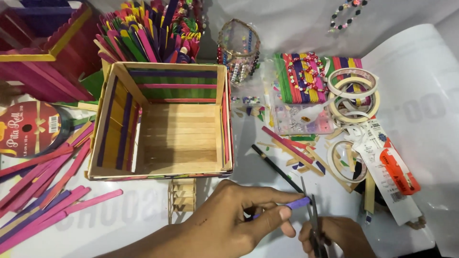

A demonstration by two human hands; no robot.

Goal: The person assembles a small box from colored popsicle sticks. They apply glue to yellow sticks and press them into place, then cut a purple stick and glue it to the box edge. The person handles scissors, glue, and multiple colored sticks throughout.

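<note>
The left hand (234, 217) pinches a purple stick (295, 204), long axis pointing right, its tip between the blades of scissors (313, 224) gripped by the right hand (337, 236) over the counter (143, 215).

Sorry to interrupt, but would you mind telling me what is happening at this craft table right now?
A person's left hand holds a purple craft stick by its end, while the right hand works a pair of scissors whose blades meet the stick's tip. Just behind the hands stands an open box built from sticks, beside a black pencil. Loose pink sticks lie to the left, tape rolls to the right.
</note>
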